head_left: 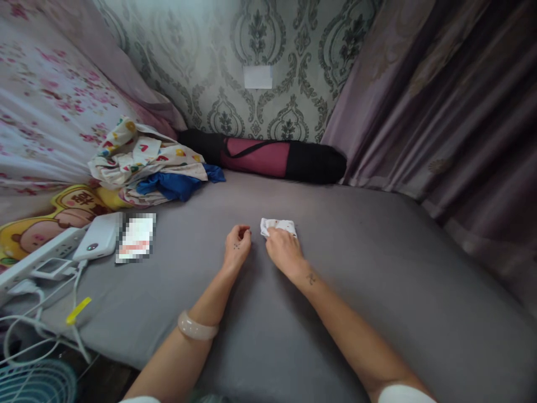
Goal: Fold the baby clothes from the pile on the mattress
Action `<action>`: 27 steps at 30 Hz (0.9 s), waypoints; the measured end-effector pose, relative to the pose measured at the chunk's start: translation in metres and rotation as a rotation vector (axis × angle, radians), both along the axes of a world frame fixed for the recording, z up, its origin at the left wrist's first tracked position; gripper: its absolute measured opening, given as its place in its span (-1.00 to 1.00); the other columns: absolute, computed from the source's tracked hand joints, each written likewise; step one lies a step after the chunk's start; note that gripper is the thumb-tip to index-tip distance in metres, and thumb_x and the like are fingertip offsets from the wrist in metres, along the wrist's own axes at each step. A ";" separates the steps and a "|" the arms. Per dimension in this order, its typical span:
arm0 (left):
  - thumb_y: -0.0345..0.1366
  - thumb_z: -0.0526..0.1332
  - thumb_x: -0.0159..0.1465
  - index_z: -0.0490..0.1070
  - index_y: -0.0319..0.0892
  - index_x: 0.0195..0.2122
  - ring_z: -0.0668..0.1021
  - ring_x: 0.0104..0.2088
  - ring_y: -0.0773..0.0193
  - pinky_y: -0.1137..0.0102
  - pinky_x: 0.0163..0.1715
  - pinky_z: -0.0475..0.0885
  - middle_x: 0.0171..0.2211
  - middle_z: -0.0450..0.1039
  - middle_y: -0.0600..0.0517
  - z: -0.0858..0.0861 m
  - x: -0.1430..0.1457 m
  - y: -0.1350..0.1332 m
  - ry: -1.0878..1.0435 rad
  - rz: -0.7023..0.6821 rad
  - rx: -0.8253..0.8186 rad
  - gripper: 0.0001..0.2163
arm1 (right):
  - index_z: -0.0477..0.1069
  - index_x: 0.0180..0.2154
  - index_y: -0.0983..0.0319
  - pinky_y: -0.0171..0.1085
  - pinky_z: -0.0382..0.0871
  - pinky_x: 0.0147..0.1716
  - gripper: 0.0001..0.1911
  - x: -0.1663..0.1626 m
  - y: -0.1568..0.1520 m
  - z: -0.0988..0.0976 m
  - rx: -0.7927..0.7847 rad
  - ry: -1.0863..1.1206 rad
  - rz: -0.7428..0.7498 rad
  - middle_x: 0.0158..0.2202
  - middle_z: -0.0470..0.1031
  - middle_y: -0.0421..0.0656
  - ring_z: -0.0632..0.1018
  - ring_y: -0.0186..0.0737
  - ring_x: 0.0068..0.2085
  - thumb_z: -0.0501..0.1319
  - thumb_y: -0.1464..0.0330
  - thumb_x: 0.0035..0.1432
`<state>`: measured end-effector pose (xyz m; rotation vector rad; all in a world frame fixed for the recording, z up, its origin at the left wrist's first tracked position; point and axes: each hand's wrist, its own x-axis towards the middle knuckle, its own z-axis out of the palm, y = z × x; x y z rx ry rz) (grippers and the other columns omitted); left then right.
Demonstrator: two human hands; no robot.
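In the head view, the white cloth [288, 225] lies on the grey-sheeted bed [361, 240], out in the middle, well apart from the far edge, where a long bag [260, 158] rests, and from the left edge, where a power strip [42, 258] lies.

The right hand [285, 249] is on the cloth, covering its near side; its fingertips are hidden, so I cannot tell whether it pinches the fabric or only presses on it. The left hand [238, 246] is just left of the cloth and apart from it, fingers curled in towards the thumb; nothing shows in it, but I cannot tell whether it is fully closed.

To handle the cloth well, I would judge that light, flat fingers serve best, with the left hand steadying the opposite edge so the layers do not slide on the sheet.

The cloth looks small, soft and thin, seemingly folded, with small dark specks on top, a roughly straight far edge and a rumpled left corner.
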<state>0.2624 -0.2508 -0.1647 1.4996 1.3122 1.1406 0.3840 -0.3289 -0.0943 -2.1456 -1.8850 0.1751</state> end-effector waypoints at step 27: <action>-0.21 0.37 0.10 0.32 -0.21 0.00 0.55 -0.19 0.20 0.31 -0.17 0.47 -0.19 0.51 -0.11 0.004 0.029 -0.037 -0.072 -0.472 -0.114 -0.53 | 0.41 -0.04 0.30 -0.13 0.45 -0.22 -0.61 0.081 -0.055 -0.020 -0.119 0.238 -0.386 -0.16 0.57 0.10 0.59 0.03 -0.14 0.19 0.19 0.19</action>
